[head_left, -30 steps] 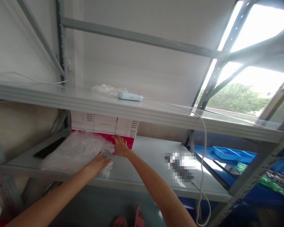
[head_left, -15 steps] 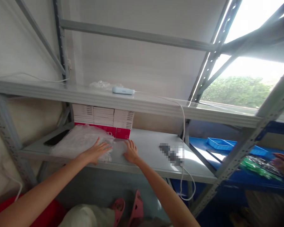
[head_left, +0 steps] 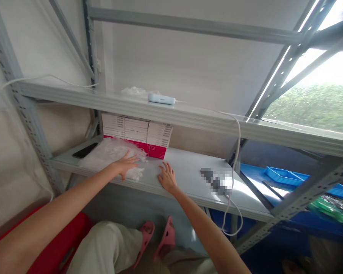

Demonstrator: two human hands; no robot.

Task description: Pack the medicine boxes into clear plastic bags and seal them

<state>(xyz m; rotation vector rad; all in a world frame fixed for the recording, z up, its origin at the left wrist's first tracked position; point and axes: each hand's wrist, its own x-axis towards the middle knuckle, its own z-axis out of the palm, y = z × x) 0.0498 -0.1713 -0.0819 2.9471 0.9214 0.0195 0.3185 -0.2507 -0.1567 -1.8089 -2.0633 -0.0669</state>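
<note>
On the lower grey shelf [head_left: 185, 163], my left hand [head_left: 126, 165] rests with spread fingers over the right part of a crumpled clear plastic bag [head_left: 101, 155]. It is not gripping the bag. To its right, my right hand [head_left: 167, 177] lies palm down at the shelf, fingers stretched out, holding nothing. Behind both hands stand stacked white boxes [head_left: 137, 129] with printed labels and a red band [head_left: 157, 151] at the bottom. A black phone [head_left: 85, 150] lies flat left of the bag.
A pale blue handheld device [head_left: 161, 99] sits on the upper shelf [head_left: 188, 116]. A white cable [head_left: 236, 144] hangs past a pixelated object [head_left: 215, 181]. Blue trays [head_left: 286, 177] and green packets [head_left: 328, 209] lie on a blue table at right. A red stool [head_left: 74, 232] is lower left.
The view has shifted, so the shelves appear further right and higher. Both hands stay spread over the lower shelf. The other person's hand at the right edge has left the view.
</note>
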